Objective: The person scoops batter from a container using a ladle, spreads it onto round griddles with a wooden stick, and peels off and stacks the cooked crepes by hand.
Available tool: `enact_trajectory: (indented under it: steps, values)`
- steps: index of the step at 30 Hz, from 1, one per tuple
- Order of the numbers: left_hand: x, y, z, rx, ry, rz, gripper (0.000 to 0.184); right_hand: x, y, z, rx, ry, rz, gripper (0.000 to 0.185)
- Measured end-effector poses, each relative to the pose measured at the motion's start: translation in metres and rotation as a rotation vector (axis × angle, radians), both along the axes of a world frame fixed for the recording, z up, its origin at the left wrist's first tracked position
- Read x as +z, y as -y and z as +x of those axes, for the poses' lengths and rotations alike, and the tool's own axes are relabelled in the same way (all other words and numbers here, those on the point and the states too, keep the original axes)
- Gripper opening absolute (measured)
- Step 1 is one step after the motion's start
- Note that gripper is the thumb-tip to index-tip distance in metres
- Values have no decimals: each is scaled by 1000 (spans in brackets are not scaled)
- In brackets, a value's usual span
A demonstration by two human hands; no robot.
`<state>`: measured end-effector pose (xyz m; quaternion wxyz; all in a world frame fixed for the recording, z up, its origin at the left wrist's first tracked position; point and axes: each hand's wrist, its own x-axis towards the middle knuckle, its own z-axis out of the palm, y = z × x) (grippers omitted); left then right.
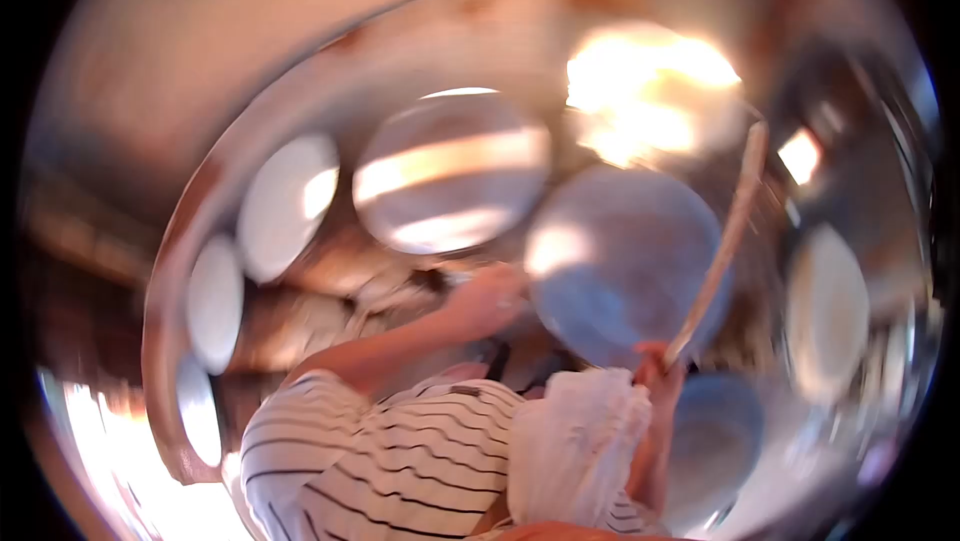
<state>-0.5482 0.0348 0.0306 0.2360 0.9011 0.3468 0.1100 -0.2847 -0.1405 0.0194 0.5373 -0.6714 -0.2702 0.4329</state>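
Note:
The view is warped and blurred by motion. My right hand [658, 369] is closed round the lower end of a long thin wooden stick [735, 221], which slants up and to the right. Just left of the stick lies a big round grey-blue disc [625, 281]. My left hand [492, 296] reaches forward beside this disc's left edge; its fingers are smeared, and whether it holds anything is unclear. A round disc with bright bands [450, 176] sits beyond it. White cloth [580, 436] hangs by my right forearm, against a striped shirt.
Pale round discs [290, 206] line the left side, inside a curved brown rim [185, 211]. Another pale disc [827, 316] is at the right, and a bluish round one [715, 431] at the lower right. Glare [650, 91] hides the upper right middle.

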Motion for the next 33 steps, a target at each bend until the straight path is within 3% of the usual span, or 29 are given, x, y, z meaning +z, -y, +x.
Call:
enact_trajectory:
  steps: [1,2,5,7,9,10,11,12,13,14,15,17,19,21,22,24,26,27,29,31,33]
  values:
    - [-7,15,-28,111,-60,-55,43,-4,-22,-44,183,79,31,12]
    - [-12,35,-54,234,-120,-164,44,-52,-28,-85,209,-101,6,13]
    - [-21,90,-129,568,-174,-497,54,-47,-62,-158,654,-81,-154,14]
    - [-56,132,-193,825,-83,-431,60,-44,-88,-204,888,-13,-209,15]
    - [-48,183,-253,1192,-185,-539,49,-45,-92,-256,1092,63,-223,16]
    - [-61,209,-289,1363,-205,-492,43,-46,-93,-283,1183,102,-233,16]
    - [-70,248,-321,1623,-65,-198,33,-46,-93,-311,1272,144,-242,17]
    - [-69,280,-359,1767,-38,-98,32,-48,-89,-339,1325,163,-245,18]
    - [-70,312,-401,1916,-1,-59,32,-45,-86,-362,1373,183,-254,18]
    - [-51,299,-372,1952,-85,-79,31,-45,-104,-332,1369,108,-240,17]
    - [-56,323,-404,2094,-104,4,31,-51,-107,-349,1459,125,-220,13]
    - [-89,397,-507,2295,-52,-44,57,-52,-75,-425,1505,130,-138,16]
    - [-106,442,-568,2444,85,-119,60,-38,-54,-474,1667,324,4,16]
    - [-145,463,-611,2561,201,-226,64,-29,-20,-523,1738,531,322,24]
    - [-160,465,-623,2653,340,-353,70,-31,-2,-548,1791,559,222,33]
    - [-197,488,-675,2760,412,-485,90,-26,41,-613,1910,565,392,44]
    - [-198,495,-674,2731,569,-410,104,-30,90,-669,1940,550,623,48]
    - [-168,500,-652,2703,652,-378,108,-36,111,-699,1980,528,753,49]
    - [-185,529,-619,2652,632,-396,110,-45,144,-745,2234,590,718,44]
    - [-182,575,-605,2780,812,-585,107,-45,177,-802,2401,840,653,39]
    - [-205,621,-592,2936,944,-606,101,-62,211,-862,2401,976,782,32]
